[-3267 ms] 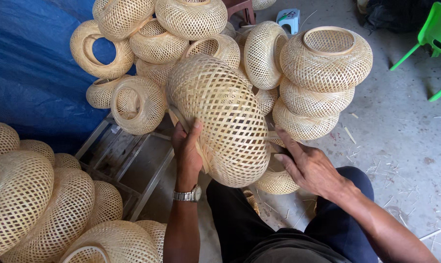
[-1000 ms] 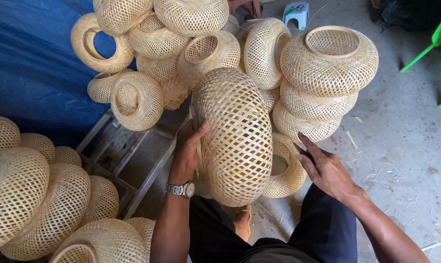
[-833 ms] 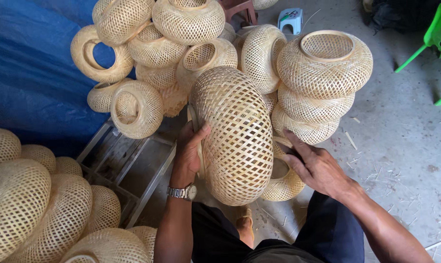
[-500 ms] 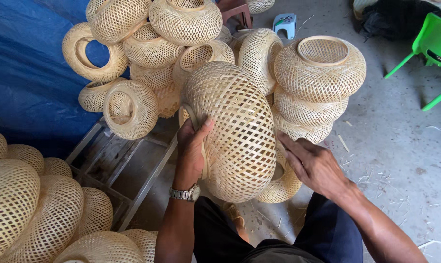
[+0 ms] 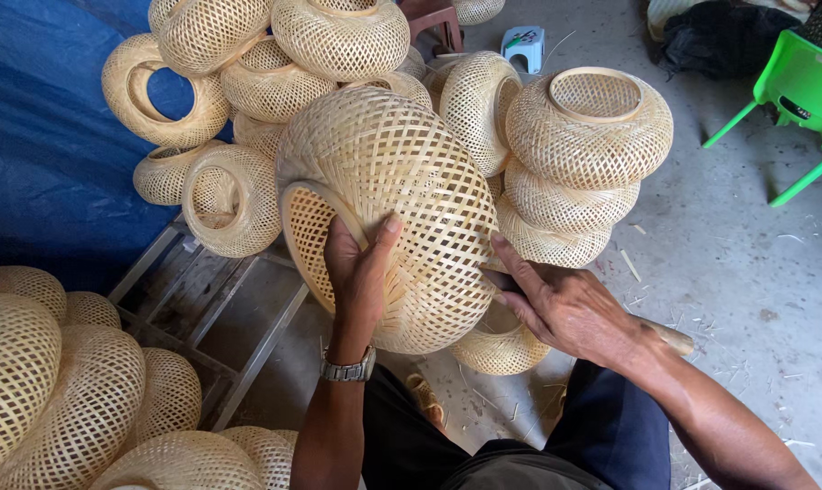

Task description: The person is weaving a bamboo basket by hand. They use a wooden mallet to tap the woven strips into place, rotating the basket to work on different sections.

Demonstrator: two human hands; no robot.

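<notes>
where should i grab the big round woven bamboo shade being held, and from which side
Grip the open rim of the big round woven bamboo shade, coming from the left, where the left hand already hooks it: the mouth tilts that way, and the bulging lattice elsewhere offers no edge.

Tan lattice-weave basket (image 5: 402, 191); blue tarp (image 5: 39, 163); green chair (image 5: 797, 86).

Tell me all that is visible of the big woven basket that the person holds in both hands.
The big woven basket is a rounded, flattened shell of pale bamboo-like strips in open lattice weave, with a round rimmed opening facing lower left. It is tilted on its side, above the person's lap. The left hand grips the opening's rim, thumb outside; the right hand touches its right side.
</notes>
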